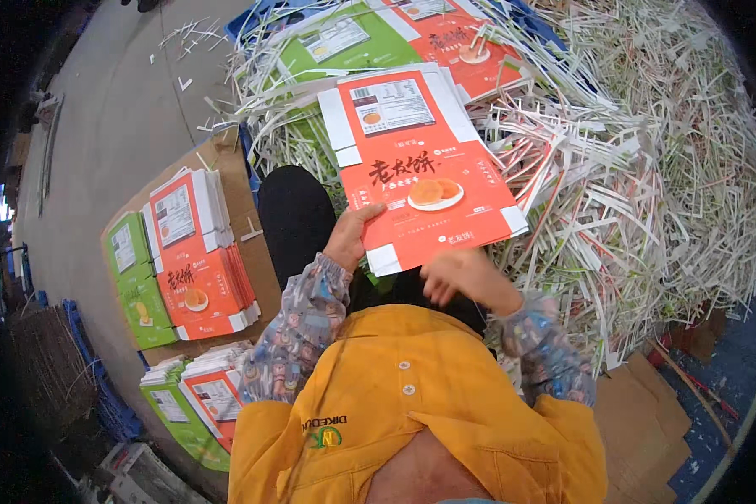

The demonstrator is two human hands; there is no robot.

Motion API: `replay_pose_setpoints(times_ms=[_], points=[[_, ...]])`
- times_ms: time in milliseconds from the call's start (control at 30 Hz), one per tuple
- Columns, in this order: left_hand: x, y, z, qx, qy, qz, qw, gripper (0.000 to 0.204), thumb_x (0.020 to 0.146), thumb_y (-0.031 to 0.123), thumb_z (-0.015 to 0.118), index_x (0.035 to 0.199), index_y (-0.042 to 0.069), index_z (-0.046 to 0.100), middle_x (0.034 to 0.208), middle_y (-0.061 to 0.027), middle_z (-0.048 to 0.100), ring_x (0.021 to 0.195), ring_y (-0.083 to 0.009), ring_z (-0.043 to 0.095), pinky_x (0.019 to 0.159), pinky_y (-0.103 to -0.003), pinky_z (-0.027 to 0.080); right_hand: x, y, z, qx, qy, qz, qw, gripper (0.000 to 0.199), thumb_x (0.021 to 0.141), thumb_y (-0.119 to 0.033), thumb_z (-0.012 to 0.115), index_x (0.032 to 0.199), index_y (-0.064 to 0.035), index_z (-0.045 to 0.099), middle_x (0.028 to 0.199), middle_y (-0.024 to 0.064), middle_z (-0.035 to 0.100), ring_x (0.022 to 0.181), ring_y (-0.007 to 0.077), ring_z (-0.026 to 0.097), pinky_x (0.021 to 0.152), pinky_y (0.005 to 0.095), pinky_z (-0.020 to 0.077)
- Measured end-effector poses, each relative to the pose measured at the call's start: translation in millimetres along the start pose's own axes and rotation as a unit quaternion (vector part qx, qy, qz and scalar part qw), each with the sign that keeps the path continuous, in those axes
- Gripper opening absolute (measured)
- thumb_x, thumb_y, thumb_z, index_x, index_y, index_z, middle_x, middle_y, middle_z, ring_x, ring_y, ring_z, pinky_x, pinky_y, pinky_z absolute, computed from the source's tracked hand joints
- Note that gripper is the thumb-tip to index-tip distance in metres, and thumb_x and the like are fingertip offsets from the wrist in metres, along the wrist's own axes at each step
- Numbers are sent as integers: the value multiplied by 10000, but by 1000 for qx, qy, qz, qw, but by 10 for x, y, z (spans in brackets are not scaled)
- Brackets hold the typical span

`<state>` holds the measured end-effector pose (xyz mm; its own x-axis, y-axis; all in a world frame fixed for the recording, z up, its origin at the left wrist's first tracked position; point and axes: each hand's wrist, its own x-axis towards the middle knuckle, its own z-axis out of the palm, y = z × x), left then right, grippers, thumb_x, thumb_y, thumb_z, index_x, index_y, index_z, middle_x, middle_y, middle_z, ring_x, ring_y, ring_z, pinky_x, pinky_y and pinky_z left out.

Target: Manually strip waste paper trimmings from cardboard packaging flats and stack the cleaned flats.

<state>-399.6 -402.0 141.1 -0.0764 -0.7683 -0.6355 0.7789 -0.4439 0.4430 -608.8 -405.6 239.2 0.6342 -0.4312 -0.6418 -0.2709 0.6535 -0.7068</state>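
Observation:
A thin stack of flat, unfolded orange-and-white cardboard cartons (433, 181) printed with round pastries lies tilted in front of me. My left hand (354, 237) grips its near left edge, thumb on top and the other fingers hidden underneath. Just below the stack's near edge is my right hand (472, 280), its fingers loosely bent and apart, with nothing visible in them. Under the far end of the stack lie more green flat cartons (344, 46) and orange flat cartons (454, 55), partly covered by paper strips.
White, green and red paper scraps (613, 202) heap up on the right. On the left, a cardboard sheet (231, 168) bears piles of orange cartons (195, 252) and green cartons (139, 281). More piled cartons (176, 403) stand nearer. Flattened brown cardboard (643, 428) lies at lower right.

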Motion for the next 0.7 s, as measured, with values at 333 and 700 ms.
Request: replay_pose_setpoints(times_ms=[333, 700], points=[[-395, 52, -70, 7, -24, 59, 998, 412, 724, 26, 582, 1095, -1, 405, 1018, -118, 523, 860, -220, 561, 714, -341, 503, 1286, -258, -1603, -481, 396, -40, 781, 483, 734, -365, 512, 955, 63, 485, 937, 269, 530, 907, 374, 516, 777, 410, 398], [-518, 344, -166, 54, -19, -6, 998, 377, 743, 35, 559, 1082, -20, 405, 992, -139, 532, 826, -227, 575, 668, -345, 525, 1166, 37, -1371, -169, 400, -133, 891, 406, 751, -344, 520, 827, 49, 451, 794, 173, 544, 775, 223, 539, 670, 327, 408]])
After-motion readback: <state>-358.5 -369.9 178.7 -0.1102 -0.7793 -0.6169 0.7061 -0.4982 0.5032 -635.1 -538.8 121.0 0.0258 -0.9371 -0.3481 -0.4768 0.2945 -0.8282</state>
